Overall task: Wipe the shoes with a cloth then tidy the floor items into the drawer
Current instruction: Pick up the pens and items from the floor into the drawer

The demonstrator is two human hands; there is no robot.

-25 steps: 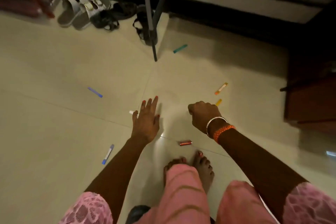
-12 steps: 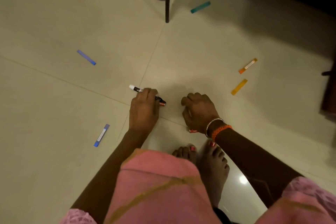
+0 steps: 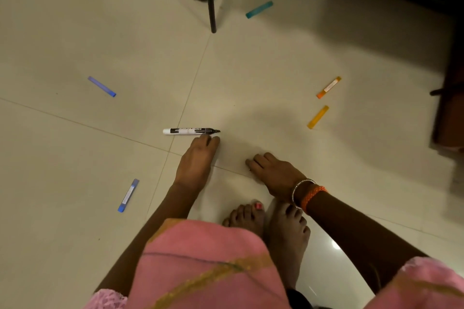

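The left hand [image 3: 198, 155] reaches forward near the middle of the frame, fingers curled downward with their tips touching or just short of the black-and-white marker [image 3: 191, 131]; which of the two cannot be told, and the marker lies flat on the floor [image 3: 75, 32], uncapped tip pointing to the right, not clamped by anything. The right hand [image 3: 275, 173] rests just right of centre with its fingers curled under against the tile; whether it holds something underneath cannot be told. The step in hand looks to be the tidying part of the task, gathering scattered items, and the next move likely calls for the left fingers to close round the marker's barrel and lift it. Outward from there lie the other pieces to collect: a blue stick [image 3: 102, 86] at centre left, a blue labelled stick [image 3: 128, 195] at lower left, a teal stick [image 3: 259, 9] at the top, and an orange labelled stick [image 3: 329, 87] with a yellow stick [image 3: 318, 117] at right. A dark tripod leg [image 3: 211, 0] stands at top centre.
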